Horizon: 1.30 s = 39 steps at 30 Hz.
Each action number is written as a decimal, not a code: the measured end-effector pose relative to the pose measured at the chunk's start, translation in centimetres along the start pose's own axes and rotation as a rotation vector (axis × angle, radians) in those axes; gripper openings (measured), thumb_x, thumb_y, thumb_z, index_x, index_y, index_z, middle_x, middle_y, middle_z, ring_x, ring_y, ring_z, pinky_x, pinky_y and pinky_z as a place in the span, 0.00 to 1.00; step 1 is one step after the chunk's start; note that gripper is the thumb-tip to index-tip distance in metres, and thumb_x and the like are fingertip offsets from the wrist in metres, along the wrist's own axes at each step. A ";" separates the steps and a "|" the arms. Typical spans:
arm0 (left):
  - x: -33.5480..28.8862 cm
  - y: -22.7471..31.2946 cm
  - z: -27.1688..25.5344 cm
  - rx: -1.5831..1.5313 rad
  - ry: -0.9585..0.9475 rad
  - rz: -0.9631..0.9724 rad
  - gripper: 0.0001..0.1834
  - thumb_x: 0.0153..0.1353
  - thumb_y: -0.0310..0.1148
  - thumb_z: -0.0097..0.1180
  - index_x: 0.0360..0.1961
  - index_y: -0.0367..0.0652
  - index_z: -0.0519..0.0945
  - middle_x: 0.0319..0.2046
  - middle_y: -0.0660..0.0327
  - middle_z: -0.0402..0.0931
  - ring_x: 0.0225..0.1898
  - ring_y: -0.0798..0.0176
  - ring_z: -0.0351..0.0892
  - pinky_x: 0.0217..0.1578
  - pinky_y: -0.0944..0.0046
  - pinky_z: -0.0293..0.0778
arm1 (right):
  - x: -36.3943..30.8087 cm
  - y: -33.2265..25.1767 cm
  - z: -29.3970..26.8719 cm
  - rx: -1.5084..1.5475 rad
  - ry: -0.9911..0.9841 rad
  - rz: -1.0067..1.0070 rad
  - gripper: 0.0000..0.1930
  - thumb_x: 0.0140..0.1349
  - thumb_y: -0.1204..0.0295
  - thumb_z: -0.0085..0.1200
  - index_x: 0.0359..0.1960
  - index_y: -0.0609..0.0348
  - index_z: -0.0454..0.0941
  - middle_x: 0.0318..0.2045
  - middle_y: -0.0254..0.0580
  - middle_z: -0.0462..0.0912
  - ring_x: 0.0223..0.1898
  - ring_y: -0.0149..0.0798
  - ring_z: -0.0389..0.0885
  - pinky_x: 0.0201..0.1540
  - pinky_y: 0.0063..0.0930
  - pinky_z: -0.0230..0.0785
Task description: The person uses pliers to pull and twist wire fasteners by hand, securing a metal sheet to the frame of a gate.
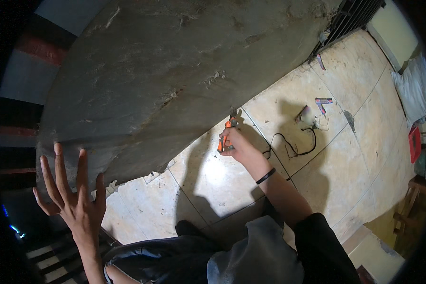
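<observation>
A large grey-brown panel (175, 71), its dusty surface frayed in spots, fills the upper left of the view. My left hand (73, 199) is spread against its lower left end, fingertips on the surface. In my right hand (239, 146) is a pair of pliers (228, 125) with orange handles, fingers wrapped round the grips. The dark jaws point away from me, at the panel's lower edge; whether they bite on anything is too small to tell. Ragged pale scraps (111, 188) hang along that edge near my left hand.
On the tiled floor (364, 156) lie a black cord (296, 152) and bent coloured strips (323, 104). A dark grille (352, 21) stands at the far right. Along the right side are a white sack (414, 87), a red object (414, 144) and wooden furniture (409, 208).
</observation>
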State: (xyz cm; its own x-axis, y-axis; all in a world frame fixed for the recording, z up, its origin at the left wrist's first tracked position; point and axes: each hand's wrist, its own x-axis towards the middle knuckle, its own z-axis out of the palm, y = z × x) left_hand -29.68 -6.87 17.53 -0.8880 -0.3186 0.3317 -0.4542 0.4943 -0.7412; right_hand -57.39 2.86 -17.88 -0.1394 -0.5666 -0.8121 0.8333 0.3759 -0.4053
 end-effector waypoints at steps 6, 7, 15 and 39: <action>-0.5 -0.3 0.3 0.009 -0.021 0.005 0.33 0.61 0.44 0.66 0.69 0.66 0.74 0.78 0.62 0.55 0.79 0.49 0.48 0.77 0.40 0.33 | -0.2 -0.4 4.1 -0.022 0.146 -0.049 0.09 0.61 0.68 0.51 0.42 0.51 0.70 0.43 0.39 0.70 0.46 0.43 0.72 0.55 0.65 0.71; -0.5 -0.3 0.4 0.008 -0.026 0.005 0.33 0.61 0.44 0.67 0.69 0.66 0.74 0.78 0.61 0.55 0.79 0.49 0.48 0.77 0.40 0.33 | -0.2 -0.5 4.3 -0.002 0.143 -0.062 0.10 0.61 0.69 0.51 0.43 0.51 0.69 0.45 0.39 0.69 0.48 0.44 0.71 0.55 0.66 0.70; -0.8 -0.5 0.7 0.035 -0.047 0.010 0.35 0.60 0.47 0.68 0.70 0.67 0.74 0.78 0.61 0.54 0.79 0.47 0.48 0.77 0.38 0.32 | -1.6 -1.3 4.1 0.082 0.034 -0.109 0.13 0.61 0.71 0.51 0.47 0.51 0.70 0.49 0.40 0.70 0.50 0.42 0.72 0.56 0.67 0.72; -0.7 0.2 0.8 -0.026 -0.096 -0.061 0.32 0.59 0.51 0.69 0.65 0.71 0.77 0.78 0.66 0.53 0.79 0.52 0.46 0.75 0.37 0.22 | -0.4 -1.1 1.7 0.177 -0.164 -0.209 0.14 0.61 0.74 0.50 0.48 0.56 0.68 0.46 0.47 0.76 0.48 0.44 0.80 0.52 0.62 0.78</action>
State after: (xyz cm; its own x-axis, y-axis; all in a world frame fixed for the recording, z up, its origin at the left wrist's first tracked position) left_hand -29.14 -7.21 16.64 -0.8481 -0.4239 0.3178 -0.5102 0.4917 -0.7056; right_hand -57.38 1.39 -16.42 -0.2416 -0.7345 -0.6342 0.8778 0.1132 -0.4654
